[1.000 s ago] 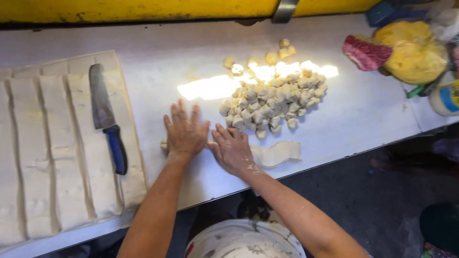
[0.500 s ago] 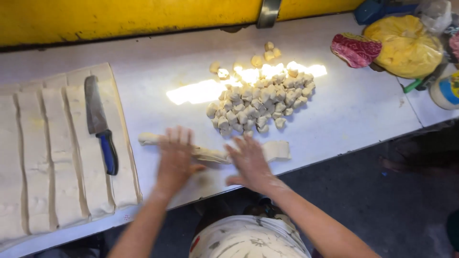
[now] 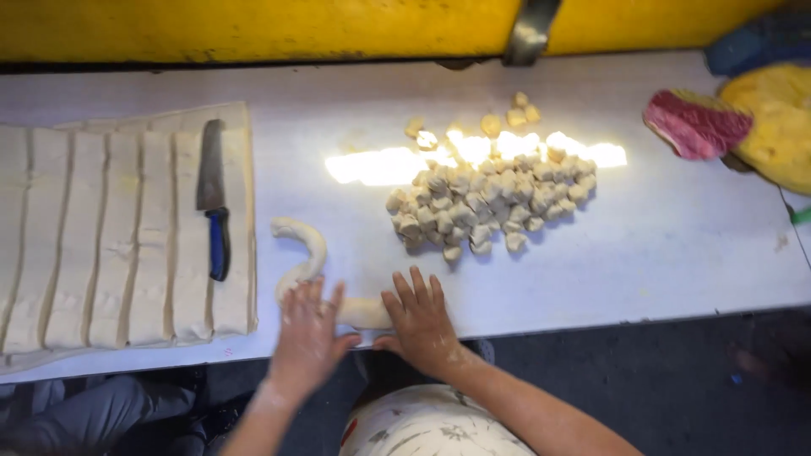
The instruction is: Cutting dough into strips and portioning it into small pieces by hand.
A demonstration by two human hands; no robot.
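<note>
Near the tabletop (image 3: pixel 676 245) edge, both flat-open hands — left hand (image 3: pixel 308 333), right hand (image 3: pixel 420 321) — press the dough rope (image 3: pixel 308 257), curling far-left.

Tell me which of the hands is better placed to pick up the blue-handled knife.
Left. The left hand lies nearer the knife, which rests on the dough strips; the right hand sits farther away, beyond the dough rope.

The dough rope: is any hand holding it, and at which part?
Not gripped. Both hands, left and right, lie flat on the near end of the dough rope.
</note>
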